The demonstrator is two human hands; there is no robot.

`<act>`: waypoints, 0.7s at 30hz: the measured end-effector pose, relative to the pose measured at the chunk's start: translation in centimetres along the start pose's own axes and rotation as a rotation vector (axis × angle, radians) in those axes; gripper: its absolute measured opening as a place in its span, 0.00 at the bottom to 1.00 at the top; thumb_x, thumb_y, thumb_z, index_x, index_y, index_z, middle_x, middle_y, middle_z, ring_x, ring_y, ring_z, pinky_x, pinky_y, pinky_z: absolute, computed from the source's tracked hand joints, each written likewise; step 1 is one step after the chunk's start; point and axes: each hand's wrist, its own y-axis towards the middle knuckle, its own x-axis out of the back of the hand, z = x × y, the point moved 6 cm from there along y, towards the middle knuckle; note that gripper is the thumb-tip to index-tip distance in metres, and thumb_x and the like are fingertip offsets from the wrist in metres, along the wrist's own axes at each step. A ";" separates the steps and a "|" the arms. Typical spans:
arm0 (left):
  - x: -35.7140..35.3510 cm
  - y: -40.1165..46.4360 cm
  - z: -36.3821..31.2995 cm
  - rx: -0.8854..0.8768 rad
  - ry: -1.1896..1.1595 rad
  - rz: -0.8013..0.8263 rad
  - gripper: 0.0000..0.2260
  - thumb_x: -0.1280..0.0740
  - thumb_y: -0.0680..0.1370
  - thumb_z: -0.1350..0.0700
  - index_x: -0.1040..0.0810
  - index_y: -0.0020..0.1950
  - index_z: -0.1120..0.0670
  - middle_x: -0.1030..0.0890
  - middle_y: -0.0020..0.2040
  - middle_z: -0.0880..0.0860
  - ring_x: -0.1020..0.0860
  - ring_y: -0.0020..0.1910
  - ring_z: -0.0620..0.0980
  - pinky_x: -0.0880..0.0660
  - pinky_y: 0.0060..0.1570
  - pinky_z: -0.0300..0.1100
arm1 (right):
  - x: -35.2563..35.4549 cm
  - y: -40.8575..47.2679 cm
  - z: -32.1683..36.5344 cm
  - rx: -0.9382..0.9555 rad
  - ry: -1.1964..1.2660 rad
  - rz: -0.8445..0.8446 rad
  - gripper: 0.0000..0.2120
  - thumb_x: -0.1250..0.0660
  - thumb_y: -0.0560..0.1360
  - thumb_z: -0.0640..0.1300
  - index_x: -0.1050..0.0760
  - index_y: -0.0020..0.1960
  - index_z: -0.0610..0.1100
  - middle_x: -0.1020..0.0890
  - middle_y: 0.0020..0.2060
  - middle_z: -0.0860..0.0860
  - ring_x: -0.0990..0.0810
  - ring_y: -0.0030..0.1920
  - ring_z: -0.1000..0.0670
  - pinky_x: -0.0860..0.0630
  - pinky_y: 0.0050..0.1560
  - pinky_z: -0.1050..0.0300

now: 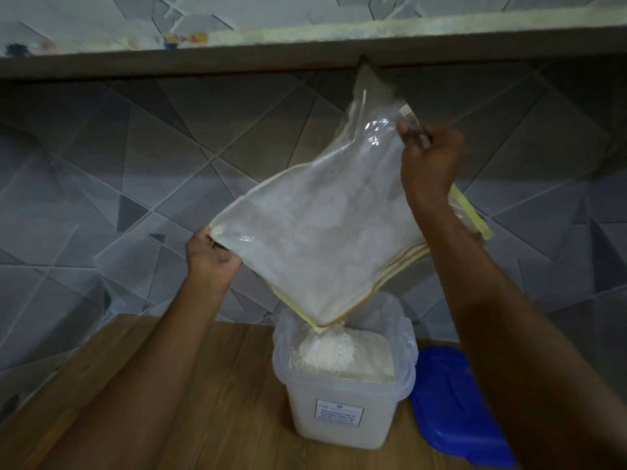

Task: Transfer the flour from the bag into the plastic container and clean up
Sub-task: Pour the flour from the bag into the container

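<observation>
At the far left, the grey wall tiles [84, 171] with their slanting geometric lines run down to the wooden table [210, 401], and a shelf edge [203, 62] crosses the top of the view. The left hand [212, 257] reaches up from the lower left, and its grip is clamped on one corner of the bag [322, 225], fingers curled around the pale yellow rim there. The bag is clear plastic, dusted white inside, held in the air and tilted so that its lowest corner points straight down into the open mouth of the plastic container [342, 401]. That corner sits just above, or possibly touching, the peak of the flour [339, 351], which is heaped in a mound up near the container's rim. The container is translucent white with a squarish body, standing upright on the table, and its clip flaps hang loose at the sides. On its front face is a small white label [339, 412] with several lines of dark print, too small and blurred to read; no brand name can be made out on it or on the bag. Further right, the right hand [431, 161] is raised higher than the left, its grip pinched shut on the bag's upper edge beside the yellow strip. Low at the right, partly behind the right forearm, a blue lid [451, 412] lies flat on the table just beside the container.
</observation>
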 end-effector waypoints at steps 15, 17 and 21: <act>0.7 -0.1 0.1 -0.013 0.266 0.082 0.11 0.37 0.81 0.46 0.22 0.56 0.51 0.15 0.50 0.50 0.21 0.61 0.53 0.29 0.63 0.57 | 1.1 0.5 -0.1 0.001 0.013 -0.046 0.08 0.29 0.76 0.38 0.21 0.40 0.47 0.25 0.30 0.60 0.26 0.29 0.70 0.33 0.33 0.75; 0.0 -0.5 0.1 -0.026 0.284 0.104 0.11 0.39 0.82 0.46 0.22 0.56 0.51 0.16 0.51 0.50 0.21 0.56 0.51 0.27 0.60 0.54 | 1.2 0.5 -0.3 0.000 0.010 -0.035 0.09 0.29 0.75 0.38 0.24 0.38 0.48 0.27 0.30 0.61 0.26 0.29 0.70 0.32 0.35 0.73; -0.6 -0.9 -0.1 -0.037 0.334 0.078 0.15 0.40 0.83 0.46 0.27 0.66 0.51 0.19 0.54 0.51 0.22 0.54 0.50 0.27 0.52 0.48 | 2.8 0.9 -0.7 -0.010 -0.019 -0.137 0.07 0.28 0.75 0.41 0.24 0.40 0.47 0.30 0.28 0.63 0.28 0.27 0.70 0.34 0.32 0.75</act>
